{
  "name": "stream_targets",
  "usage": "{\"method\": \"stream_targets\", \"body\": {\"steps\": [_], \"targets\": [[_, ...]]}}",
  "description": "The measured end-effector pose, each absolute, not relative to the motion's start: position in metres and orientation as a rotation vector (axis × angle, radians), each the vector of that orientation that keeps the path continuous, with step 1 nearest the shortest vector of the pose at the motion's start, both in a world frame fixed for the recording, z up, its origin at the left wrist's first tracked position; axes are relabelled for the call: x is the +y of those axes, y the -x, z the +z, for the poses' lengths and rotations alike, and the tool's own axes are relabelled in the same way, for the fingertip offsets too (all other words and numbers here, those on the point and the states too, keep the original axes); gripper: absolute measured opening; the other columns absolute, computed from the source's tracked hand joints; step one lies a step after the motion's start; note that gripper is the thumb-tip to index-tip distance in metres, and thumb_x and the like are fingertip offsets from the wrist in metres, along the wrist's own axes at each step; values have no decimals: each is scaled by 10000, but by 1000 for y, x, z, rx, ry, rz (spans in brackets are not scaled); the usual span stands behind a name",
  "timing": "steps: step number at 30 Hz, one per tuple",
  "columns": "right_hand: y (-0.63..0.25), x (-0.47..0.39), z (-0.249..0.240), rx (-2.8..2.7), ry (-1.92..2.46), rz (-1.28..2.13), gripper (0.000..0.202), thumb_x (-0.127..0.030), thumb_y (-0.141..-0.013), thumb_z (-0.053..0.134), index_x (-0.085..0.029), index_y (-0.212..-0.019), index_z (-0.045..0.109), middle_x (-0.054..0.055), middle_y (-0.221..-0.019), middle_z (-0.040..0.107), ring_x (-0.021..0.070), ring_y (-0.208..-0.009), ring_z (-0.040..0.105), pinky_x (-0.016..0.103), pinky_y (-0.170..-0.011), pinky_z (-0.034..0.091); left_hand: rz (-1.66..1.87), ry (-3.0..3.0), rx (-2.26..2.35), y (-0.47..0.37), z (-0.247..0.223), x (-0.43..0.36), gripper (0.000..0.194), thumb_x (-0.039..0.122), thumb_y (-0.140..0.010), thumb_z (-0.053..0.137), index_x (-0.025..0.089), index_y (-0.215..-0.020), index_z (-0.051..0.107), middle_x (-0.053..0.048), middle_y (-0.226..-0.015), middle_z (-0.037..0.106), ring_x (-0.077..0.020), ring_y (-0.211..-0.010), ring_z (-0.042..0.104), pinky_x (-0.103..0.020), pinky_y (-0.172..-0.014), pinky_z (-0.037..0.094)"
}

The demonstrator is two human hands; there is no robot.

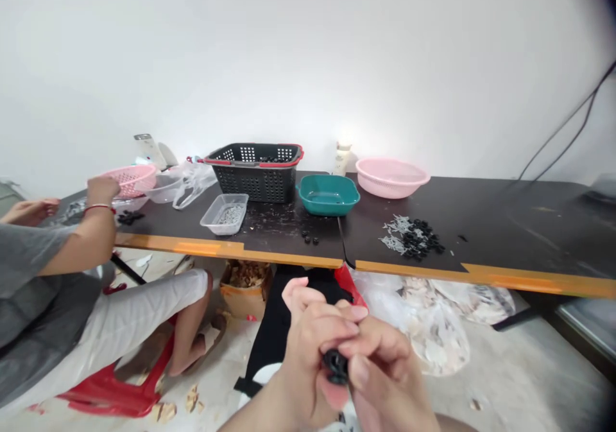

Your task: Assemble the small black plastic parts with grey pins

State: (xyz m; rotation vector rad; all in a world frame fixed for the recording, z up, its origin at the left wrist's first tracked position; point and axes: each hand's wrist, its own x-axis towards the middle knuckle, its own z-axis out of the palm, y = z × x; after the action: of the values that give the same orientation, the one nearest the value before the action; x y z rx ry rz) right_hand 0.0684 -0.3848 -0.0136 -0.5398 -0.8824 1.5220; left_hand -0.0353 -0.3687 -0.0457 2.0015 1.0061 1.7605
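Both hands meet in front of my lap, below the table's front edge. My left hand (312, 339) has its fingers wrapped round a small black part (335, 364). Pressed against the same part from the right are the thumb and fingers of my right hand (385, 368). On the table beyond lies a pile of black parts (421, 239) mixed with grey pins (397, 230). A few loose black pieces (310, 238) rest near the edge, in front of a teal basin (328, 194).
A black basket (257, 178), a clear tray (225, 214) of small grey pieces and a pink basin (392, 176) stand on the table (510, 226). A person (52, 259) works at the left. Bags (433, 329) and a cardboard box (245, 291) sit underneath.
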Motion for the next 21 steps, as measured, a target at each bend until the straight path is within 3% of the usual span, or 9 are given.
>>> {"method": "stream_targets", "body": {"steps": [3, 5, 8, 11, 16, 21], "targets": [[-70, -375, -17, -971, 555, 1471, 44, -370, -766, 809, -327, -763, 811, 20, -774, 789, 183, -729, 717, 306, -714, 593, 1655, -2173, 851, 44, -38, -360, 380, 529, -1004, 270, 287, -1134, 532, -66, -1019, 736, -232, -847, 624, -510, -1025, 307], [-70, -368, -21, -1011, 553, 1375, 29, -355, -784, 797, -343, -803, 816, 21, -800, 798, 194, -788, 717, 327, -770, 591, 1608, -2154, 854, 50, -36, -353, 389, 539, -1003, 279, 279, -1179, 509, -60, -1038, 708, -227, -891, 625, -491, -1049, 290], [-67, -359, -26, -1054, 546, 1175, 75, -343, -784, 799, -371, -851, 815, 25, -835, 806, 207, -814, 685, 343, -762, 580, 1749, -2055, 918, 53, -37, -343, 357, 564, -969, 395, 262, -1115, 517, -18, -896, 647, -210, -795, 605, -475, -1038, 310], [-62, -346, -27, -1087, 576, 1065, 125, -322, -803, 785, -369, -916, 810, 31, -842, 801, 208, -803, 664, 334, -728, 570, 1692, -2096, 948, 54, -32, -337, 299, 448, -1014, 346, 248, -980, 565, -1, -761, 597, -191, -687, 565, -424, -923, 409], [-63, -323, -24, -1236, 674, 888, 197, -257, -851, 732, -360, -1007, 794, 40, -941, 806, 245, -908, 685, 394, -817, 571, 1541, -2101, 1048, 57, -19, -331, 275, 285, -1010, 337, 246, -1076, 602, -62, -812, 646, -238, -765, 603, -359, -672, 485], [-69, -309, -29, -1223, 777, 874, 197, -241, -865, 710, -368, -987, 797, 30, -968, 810, 245, -905, 706, 388, -808, 586, 1508, -2263, 1009, 52, -28, -305, 238, 200, -974, 331, 229, -1032, 560, -50, -781, 624, -225, -691, 578, -387, -691, 465]]}}
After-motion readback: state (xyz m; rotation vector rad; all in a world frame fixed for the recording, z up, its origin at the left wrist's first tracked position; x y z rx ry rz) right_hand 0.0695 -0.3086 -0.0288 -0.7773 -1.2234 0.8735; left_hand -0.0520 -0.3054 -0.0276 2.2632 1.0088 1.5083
